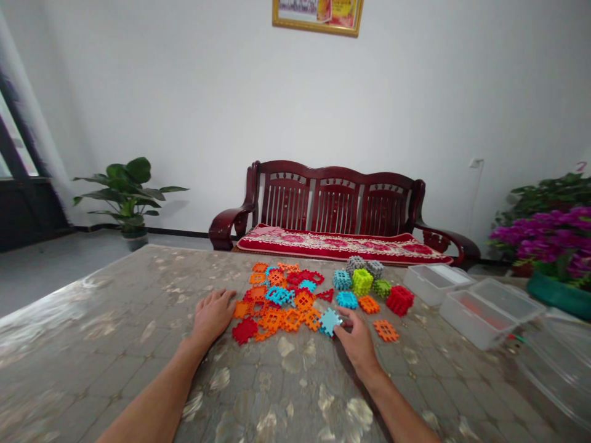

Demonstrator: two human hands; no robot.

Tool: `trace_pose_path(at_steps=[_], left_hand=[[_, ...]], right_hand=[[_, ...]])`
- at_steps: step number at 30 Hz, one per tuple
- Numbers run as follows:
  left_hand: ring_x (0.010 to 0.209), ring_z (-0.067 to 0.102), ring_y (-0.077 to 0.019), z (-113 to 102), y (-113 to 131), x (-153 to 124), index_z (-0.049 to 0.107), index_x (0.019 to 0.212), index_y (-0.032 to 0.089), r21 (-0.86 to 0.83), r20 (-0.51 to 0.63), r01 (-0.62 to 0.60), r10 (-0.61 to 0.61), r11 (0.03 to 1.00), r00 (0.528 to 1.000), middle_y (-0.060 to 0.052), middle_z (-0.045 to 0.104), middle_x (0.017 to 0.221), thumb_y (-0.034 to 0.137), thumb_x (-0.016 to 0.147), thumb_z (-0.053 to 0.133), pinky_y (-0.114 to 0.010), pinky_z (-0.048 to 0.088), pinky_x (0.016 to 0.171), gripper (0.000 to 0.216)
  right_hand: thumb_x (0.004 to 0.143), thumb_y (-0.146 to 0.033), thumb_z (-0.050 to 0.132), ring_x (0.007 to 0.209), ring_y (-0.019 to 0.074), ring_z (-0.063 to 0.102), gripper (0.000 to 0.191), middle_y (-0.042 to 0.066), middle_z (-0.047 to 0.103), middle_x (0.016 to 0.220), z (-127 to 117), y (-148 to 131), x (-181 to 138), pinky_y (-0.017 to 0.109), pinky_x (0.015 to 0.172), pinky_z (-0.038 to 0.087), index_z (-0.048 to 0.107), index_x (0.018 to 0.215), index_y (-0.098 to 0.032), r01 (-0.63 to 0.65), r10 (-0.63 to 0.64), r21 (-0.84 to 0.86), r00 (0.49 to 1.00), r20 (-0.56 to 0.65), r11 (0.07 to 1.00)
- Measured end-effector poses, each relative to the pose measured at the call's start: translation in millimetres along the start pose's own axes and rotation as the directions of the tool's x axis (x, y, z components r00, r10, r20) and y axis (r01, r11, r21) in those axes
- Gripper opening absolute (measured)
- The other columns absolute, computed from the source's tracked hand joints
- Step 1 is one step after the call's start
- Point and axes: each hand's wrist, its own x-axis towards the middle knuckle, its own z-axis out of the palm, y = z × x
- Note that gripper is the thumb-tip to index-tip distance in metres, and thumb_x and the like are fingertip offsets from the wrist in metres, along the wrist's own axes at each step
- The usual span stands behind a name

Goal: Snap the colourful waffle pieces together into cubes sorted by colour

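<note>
My right hand (356,341) pinches a light blue interlocking tile (329,321) with toothed edges, its solid face tilted up. My left hand (213,315) lies on the table with its fingers stretched out, beside an orange tile (241,309) at the heap's left edge. Between my hands spreads a loose heap of orange, red and blue toothed tiles. A dark red tile (244,331) is at its near left corner, and an orange window tile (305,300) sits towards the right. Right of my right hand, a single orange grid tile (386,330) lies flat.
Behind my right hand are stacked tiles: red (399,300), lime green (362,282), blue (342,280) and grey (356,265). Clear plastic boxes (480,320) stand to the right, near purple flowers (549,237). A wooden bench (335,197) stands beyond the patterned table (115,344).
</note>
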Motion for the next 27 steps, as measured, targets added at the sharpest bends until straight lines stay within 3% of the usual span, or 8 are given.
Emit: trace_pose_path(at_steps=[10,27], left_hand=[[0.131,0.052,-0.0260,-0.4,1.3,0.3,0.061,0.130,0.024,0.018,0.009,-0.008,0.008,1.000,1.000,-0.011,0.058,0.140,0.034,0.095,0.035,-0.044,0.036,0.108,0.045],[0.132,0.050,-0.0263,-2.2,3.7,-1.5,0.060,0.133,0.022,0.008,0.021,-0.030,0.030,1.000,0.999,-0.012,0.057,0.141,0.034,0.095,0.036,-0.045,0.035,0.109,0.046]], right_hand=[[0.059,-0.019,0.067,0.112,0.0265,0.061,0.055,0.007,0.068,0.117,5.1,0.7,-6.1,0.038,0.102,0.045,0.070,0.113,-0.023,0.119,-0.108,-0.141,0.991,0.085,0.983],[0.060,-0.024,0.070,0.094,0.0264,0.066,0.049,0.007,0.073,0.107,4.8,5.9,-2.2,0.039,0.090,0.051,0.073,0.109,-0.020,0.016,-0.014,-0.088,0.999,0.029,0.996]])
